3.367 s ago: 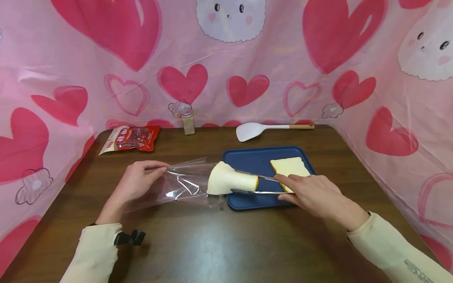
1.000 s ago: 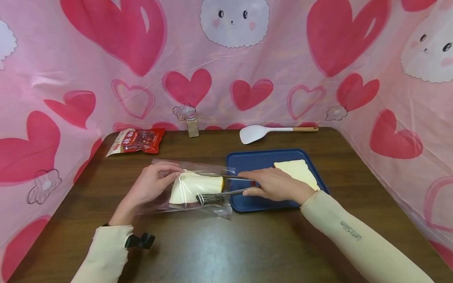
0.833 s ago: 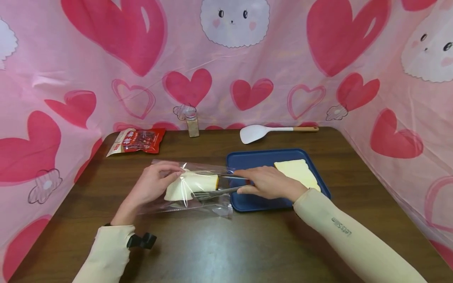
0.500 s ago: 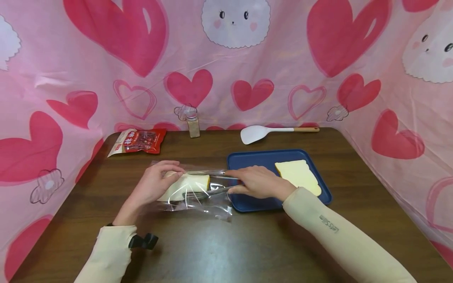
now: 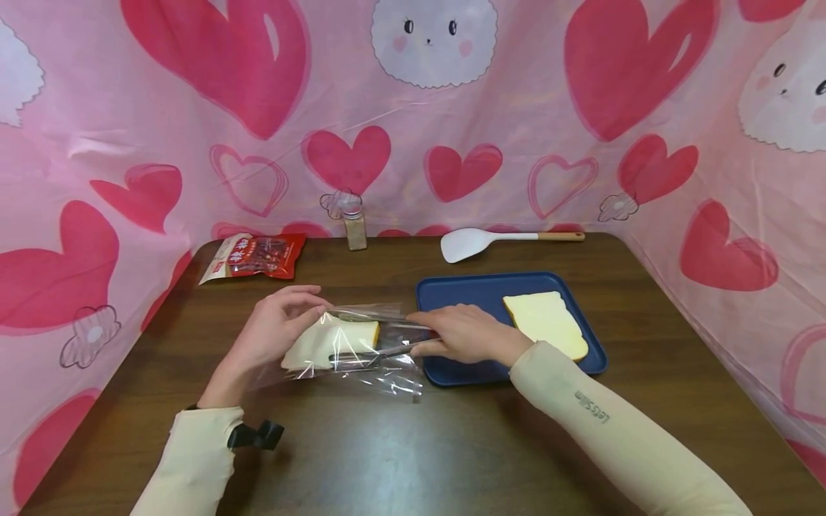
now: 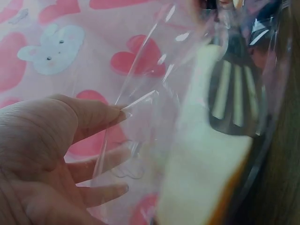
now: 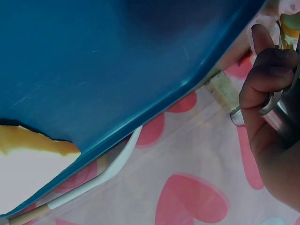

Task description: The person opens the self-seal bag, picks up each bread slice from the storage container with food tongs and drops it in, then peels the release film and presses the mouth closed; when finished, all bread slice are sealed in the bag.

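In the head view my left hand [image 5: 274,326] pinches the edge of a clear plastic bag [image 5: 400,376] between thumb and fingers. A slice of bread [image 5: 332,340] lies folded or curved inside the bag, its brown crust facing right. My right hand [image 5: 464,335] grips metal tongs [image 5: 393,350], whose ends reach into the bag on both sides of the bread. From the left wrist view, one slotted tong end [image 6: 234,93] lies over the bread [image 6: 197,159], seen through the film. In the right wrist view my curled fingers wrap the tongs' handle [image 7: 281,119].
A blue tray [image 5: 445,287] with another bread slice [image 5: 545,324] stands on the right. Behind it lies a white spatula [image 5: 466,244] with a wooden handle. A red packet [image 5: 261,256] and a seasoning jar [image 5: 355,228] sit along the back of the table [image 5: 361,459].
My right hand has moved left, carrying the bread with the tongs from the bag's mouth deep into the bag. Over the last half second the bread shifts only slightly left.
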The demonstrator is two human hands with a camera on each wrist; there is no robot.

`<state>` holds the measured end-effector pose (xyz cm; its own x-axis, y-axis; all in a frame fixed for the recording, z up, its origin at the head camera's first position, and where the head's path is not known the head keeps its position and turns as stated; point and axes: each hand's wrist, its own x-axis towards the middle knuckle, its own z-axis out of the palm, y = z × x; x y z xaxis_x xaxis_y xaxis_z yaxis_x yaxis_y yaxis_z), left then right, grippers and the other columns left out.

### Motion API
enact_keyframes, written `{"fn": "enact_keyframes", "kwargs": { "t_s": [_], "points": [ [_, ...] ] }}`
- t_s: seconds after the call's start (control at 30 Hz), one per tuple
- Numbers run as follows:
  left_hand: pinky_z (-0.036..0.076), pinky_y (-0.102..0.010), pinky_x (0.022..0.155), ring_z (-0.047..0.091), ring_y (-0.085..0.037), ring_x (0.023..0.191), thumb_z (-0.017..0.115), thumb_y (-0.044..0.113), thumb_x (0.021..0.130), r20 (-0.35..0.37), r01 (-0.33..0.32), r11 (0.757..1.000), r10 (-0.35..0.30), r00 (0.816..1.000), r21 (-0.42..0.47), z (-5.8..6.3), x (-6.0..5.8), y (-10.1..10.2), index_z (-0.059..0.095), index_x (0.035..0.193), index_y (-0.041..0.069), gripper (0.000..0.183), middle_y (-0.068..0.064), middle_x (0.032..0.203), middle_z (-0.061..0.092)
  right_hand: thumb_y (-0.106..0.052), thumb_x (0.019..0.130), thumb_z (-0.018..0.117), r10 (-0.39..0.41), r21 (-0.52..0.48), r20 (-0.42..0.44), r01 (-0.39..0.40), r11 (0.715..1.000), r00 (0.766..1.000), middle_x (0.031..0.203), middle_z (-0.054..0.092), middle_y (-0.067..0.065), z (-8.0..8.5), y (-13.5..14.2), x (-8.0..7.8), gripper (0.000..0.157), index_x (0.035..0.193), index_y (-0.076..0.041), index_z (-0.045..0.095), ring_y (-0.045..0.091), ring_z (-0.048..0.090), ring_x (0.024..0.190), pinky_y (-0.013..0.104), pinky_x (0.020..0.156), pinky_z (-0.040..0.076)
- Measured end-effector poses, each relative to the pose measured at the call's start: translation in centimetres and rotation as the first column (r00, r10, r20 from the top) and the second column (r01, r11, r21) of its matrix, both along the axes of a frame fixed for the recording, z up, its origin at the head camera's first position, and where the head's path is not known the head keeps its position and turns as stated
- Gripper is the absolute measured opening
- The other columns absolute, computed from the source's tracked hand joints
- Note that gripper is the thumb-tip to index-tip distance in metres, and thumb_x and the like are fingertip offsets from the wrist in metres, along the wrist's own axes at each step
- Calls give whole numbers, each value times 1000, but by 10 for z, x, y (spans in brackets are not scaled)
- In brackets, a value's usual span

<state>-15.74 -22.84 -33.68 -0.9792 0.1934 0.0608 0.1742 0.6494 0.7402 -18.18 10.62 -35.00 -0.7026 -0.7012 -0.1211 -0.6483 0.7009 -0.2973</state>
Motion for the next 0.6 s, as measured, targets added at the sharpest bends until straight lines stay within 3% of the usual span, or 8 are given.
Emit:
{"fn": "enact_keyframes", "kwargs": {
  "t_s": [0.23,0.4,0.6],
  "points": [
    [36,-71,116,50,-47,143,70,23,102,-31,14,999,-15,999,-34,-5,-2,4,81,117,12,22,-20,151,60,-55,101,65,-24,-37,29,25,999,999,138,71,5,6,4,1,68,155,-16,54,21,71,111,43,93,61],
    [32,-72,117,47,-47,145,69,23,102,-19,0,1000,-1,1000,-17,-7,-2,6,80,118,10,24,-19,153,58,-54,101,67,-32,-39,28,33,999,999,115,75,2,4,-1,3,67,154,-15,55,15,67,93,37,79,58],
    [31,-70,119,48,-47,145,70,21,101,-62,-23,1000,24,998,14,-9,-3,9,81,114,7,22,-20,151,60,-54,101,66,-29,-37,23,30,999,999,117,76,4,-2,-12,5,67,153,-14,54,13,66,88,32,73,57]
  ]
}}
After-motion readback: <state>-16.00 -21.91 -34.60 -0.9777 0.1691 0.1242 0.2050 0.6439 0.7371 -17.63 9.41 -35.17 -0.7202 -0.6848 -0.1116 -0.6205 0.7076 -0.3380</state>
